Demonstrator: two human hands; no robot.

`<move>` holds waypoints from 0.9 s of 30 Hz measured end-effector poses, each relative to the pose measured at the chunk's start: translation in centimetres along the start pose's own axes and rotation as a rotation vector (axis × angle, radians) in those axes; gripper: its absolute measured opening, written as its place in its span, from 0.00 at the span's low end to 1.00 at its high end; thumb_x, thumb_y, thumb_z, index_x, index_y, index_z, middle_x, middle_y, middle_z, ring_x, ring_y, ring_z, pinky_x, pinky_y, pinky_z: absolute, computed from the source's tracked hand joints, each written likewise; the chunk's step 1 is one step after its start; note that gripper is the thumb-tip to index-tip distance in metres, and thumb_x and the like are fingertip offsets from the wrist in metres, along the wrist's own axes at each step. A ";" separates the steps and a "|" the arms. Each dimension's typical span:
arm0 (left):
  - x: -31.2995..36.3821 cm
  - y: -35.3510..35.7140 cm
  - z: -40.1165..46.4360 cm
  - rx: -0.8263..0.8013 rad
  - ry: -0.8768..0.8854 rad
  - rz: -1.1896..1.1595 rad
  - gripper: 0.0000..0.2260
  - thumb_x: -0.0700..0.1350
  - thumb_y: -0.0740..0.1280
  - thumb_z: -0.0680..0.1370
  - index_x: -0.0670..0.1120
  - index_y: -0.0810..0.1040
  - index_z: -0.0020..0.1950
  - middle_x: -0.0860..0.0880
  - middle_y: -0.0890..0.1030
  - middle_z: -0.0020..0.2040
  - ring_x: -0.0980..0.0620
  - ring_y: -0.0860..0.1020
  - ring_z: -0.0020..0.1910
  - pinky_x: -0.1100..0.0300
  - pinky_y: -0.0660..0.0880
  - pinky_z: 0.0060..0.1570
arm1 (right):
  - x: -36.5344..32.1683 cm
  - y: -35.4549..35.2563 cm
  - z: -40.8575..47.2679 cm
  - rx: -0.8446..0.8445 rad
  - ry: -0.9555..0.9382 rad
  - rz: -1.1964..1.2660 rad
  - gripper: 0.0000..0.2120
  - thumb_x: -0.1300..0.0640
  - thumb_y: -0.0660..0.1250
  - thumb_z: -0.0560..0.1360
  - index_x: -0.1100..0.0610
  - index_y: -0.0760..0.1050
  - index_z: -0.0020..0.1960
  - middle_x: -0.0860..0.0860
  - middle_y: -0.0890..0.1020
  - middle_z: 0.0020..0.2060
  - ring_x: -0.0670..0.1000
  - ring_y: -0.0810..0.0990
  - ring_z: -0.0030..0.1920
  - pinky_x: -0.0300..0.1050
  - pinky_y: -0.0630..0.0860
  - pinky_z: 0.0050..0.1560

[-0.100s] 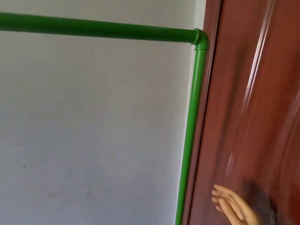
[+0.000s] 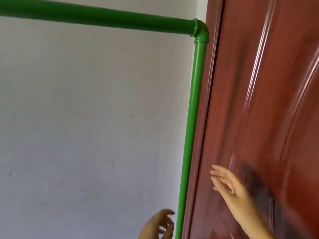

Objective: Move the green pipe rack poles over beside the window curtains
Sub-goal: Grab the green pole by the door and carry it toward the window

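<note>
The green pipe rack fills the frame: a horizontal top bar (image 2: 96, 16) runs in from the left to an elbow joint (image 2: 200, 31), and an upright pole (image 2: 193, 118) drops from it to the bottom edge. My left hand (image 2: 160, 225) is at the bottom, just left of the upright pole, fingers curled and apart, not touching it. My right hand (image 2: 227, 183) is raised to the right of the pole in front of the door, fingers spread, holding nothing. No window curtains are in view.
A glossy red-brown door (image 2: 259, 100) stands directly right of the upright pole, its frame edge right next to the pipe. A plain white wall (image 2: 86, 118) lies behind the rack on the left.
My right hand has risen higher along the door. My left hand has come into view at the bottom beside the pole. The view has shifted slightly.
</note>
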State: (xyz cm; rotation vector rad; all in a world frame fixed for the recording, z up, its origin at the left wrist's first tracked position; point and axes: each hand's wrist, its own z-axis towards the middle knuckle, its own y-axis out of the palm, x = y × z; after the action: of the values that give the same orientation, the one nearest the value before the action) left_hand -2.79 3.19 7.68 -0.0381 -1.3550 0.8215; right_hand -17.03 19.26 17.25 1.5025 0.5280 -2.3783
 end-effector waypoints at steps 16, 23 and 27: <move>2.2 2.0 9.1 -0.122 -0.202 0.014 0.15 0.48 0.63 0.76 0.45 0.69 0.61 0.47 0.77 0.54 0.50 0.76 0.53 0.58 0.72 0.53 | -2.2 5.4 7.2 -0.331 0.033 -0.141 0.11 0.56 0.63 0.75 0.43 0.69 0.53 0.49 0.82 0.53 0.46 0.80 0.53 0.46 0.78 0.51; 0.7 0.0 7.0 -0.021 -0.195 0.071 0.13 0.48 0.61 0.77 0.46 0.68 0.61 0.44 0.78 0.58 0.45 0.77 0.56 0.54 0.73 0.54 | -3.1 8.0 6.3 -0.397 0.016 -0.101 0.11 0.55 0.64 0.74 0.43 0.70 0.54 0.48 0.82 0.53 0.47 0.81 0.53 0.51 0.79 0.55; -0.6 -2.2 5.2 0.081 -0.225 0.075 0.11 0.48 0.61 0.77 0.48 0.69 0.59 0.44 0.79 0.57 0.46 0.77 0.56 0.53 0.73 0.54 | -4.0 10.9 5.5 -0.474 -0.009 -0.065 0.11 0.54 0.65 0.73 0.43 0.70 0.53 0.50 0.82 0.53 0.48 0.81 0.53 0.54 0.79 0.56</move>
State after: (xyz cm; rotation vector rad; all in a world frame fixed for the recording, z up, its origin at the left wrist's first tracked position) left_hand -6.19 -0.92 9.53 0.0693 -1.5376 0.9658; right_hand -15.18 7.17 21.37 1.2727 1.0629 -2.0983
